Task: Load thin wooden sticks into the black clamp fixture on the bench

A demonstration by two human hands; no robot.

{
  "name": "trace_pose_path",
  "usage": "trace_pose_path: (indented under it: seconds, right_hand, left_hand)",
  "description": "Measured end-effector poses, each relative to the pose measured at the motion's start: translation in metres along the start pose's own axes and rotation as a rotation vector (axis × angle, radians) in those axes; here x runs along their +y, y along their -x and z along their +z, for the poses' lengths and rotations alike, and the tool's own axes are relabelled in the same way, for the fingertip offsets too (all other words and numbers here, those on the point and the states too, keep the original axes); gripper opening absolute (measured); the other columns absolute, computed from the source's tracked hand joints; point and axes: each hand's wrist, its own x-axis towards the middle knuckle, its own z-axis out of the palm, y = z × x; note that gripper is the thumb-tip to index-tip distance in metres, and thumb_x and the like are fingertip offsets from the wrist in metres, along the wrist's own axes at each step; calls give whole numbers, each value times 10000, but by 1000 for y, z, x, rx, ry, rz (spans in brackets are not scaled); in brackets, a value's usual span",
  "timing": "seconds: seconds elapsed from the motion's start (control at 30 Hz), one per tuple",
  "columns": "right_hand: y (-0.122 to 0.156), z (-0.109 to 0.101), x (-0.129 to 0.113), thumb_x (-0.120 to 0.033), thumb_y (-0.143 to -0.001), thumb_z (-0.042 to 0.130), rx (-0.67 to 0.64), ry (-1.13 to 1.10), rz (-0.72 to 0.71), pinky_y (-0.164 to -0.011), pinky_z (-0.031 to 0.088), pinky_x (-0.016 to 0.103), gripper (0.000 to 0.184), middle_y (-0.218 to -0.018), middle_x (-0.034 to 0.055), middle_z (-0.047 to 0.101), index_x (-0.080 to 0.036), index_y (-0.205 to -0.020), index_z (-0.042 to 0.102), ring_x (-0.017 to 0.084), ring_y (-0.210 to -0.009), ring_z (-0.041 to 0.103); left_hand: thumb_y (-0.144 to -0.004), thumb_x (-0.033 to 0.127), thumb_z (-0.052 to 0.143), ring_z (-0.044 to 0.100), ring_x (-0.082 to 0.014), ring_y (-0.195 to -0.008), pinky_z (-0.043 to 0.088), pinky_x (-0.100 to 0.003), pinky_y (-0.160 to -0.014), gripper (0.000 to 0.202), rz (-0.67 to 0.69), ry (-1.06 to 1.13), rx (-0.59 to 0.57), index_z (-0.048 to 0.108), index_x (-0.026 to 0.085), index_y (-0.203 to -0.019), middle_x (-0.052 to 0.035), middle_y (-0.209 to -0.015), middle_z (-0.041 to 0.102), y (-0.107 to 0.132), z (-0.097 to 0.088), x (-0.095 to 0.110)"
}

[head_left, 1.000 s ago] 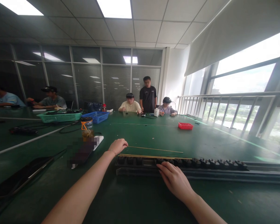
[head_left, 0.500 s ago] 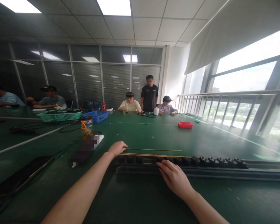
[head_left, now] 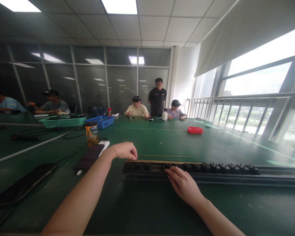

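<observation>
A long black rail (head_left: 221,180) lies across the table in front of me, with a row of small black blocks (head_left: 225,168) seated in it. Thin brass-coloured rods (head_left: 157,161) run along the top of its left half. Behind the rail, another thin rod (head_left: 167,156) rests on the table. My left hand (head_left: 125,150) hovers over the rail's left end, fingers curled down and pinched; what is between them is hidden. Close to a gap in the row, my right hand (head_left: 183,182) has its thumb and fingers closed around one black block in the rail.
Left of the rail are a phone (head_left: 89,159), a jar (head_left: 91,132) of amber liquid and a dark tablet (head_left: 22,185). Green (head_left: 61,122) and blue (head_left: 102,122) baskets stand farther back. A red tray (head_left: 195,130) sits at right. Several people are around the table.
My left hand has risen from the rods' left end and shifted slightly right, its fingers now pointing down. My right hand stays nearly in place at the rail.
</observation>
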Motion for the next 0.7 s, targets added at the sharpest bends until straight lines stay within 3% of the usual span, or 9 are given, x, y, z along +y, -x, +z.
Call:
trace_pose_path:
  seconds: [0.23, 0.47, 0.57, 0.7]
  right_hand:
    - [2, 0, 1, -230, -866, 308, 4, 1, -11, -628, 439, 238, 321, -990, 80, 550, -201, -1106, 519, 140, -862, 544]
    - [1, 0, 1, -225, -863, 321, -3, -19, -4, -618, 430, 231, 310, -980, 69, 548, -209, -1110, 508, 135, -856, 541]
    - [0, 0, 1, -227, -863, 321, 7, -16, -8, -620, 429, 228, 307, -967, 69, 548, -206, -1100, 515, 132, -845, 541]
    - [1, 0, 1, -229, -866, 313, 15, -12, -11, -615, 430, 227, 312, -963, 72, 547, -203, -1100, 517, 131, -844, 540]
  left_hand:
    - [-623, 310, 611, 596, -122, -684, 396, -171, -571, 159, 17, 5, 31, 682, 211, -726, 18, -702, 671, -7, 5, -5]
    - [-702, 329, 534, 595, -119, -721, 406, -184, -647, 184, 18, -59, 325, 658, 220, -782, 21, -774, 670, -15, 3, -16]
    - [-703, 301, 526, 597, -127, -727, 409, -192, -652, 171, -37, -93, 381, 659, 222, -776, 16, -779, 673, -25, 12, -31]
    - [-690, 270, 537, 598, -129, -714, 411, -198, -642, 150, -94, -120, 339, 664, 227, -757, 13, -765, 675, -41, 35, -53]
